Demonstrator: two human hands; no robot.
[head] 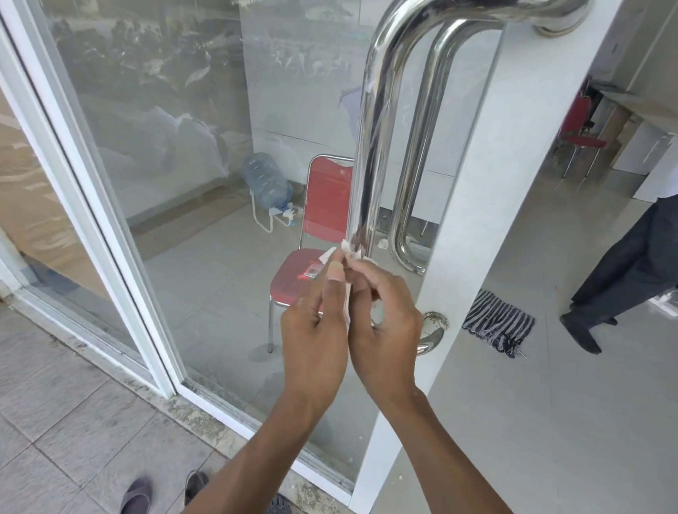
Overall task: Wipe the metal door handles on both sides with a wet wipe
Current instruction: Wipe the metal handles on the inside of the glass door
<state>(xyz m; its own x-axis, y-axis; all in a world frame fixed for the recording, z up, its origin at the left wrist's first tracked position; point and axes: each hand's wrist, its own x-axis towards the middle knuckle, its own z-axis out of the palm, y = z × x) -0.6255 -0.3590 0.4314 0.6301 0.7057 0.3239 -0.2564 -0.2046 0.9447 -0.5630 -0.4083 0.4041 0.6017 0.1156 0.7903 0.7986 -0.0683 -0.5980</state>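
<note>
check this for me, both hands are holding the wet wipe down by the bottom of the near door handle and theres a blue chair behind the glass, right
Not quite: the chair behind the glass is red, not blue, as the head view shows. The rest holds: the left hand and right hand both hold the wet wipe down by the bottom of the near door handle.

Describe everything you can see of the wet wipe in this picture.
The wipe is a small, white, crumpled sheet, thin and soft-looking. It is bunched between both hands: the left hand and right hand pinch it at their fingertips. Its upper edge pokes out above the fingers, right at the lower end of the near handle; whether it touches the metal is unclear.
</note>
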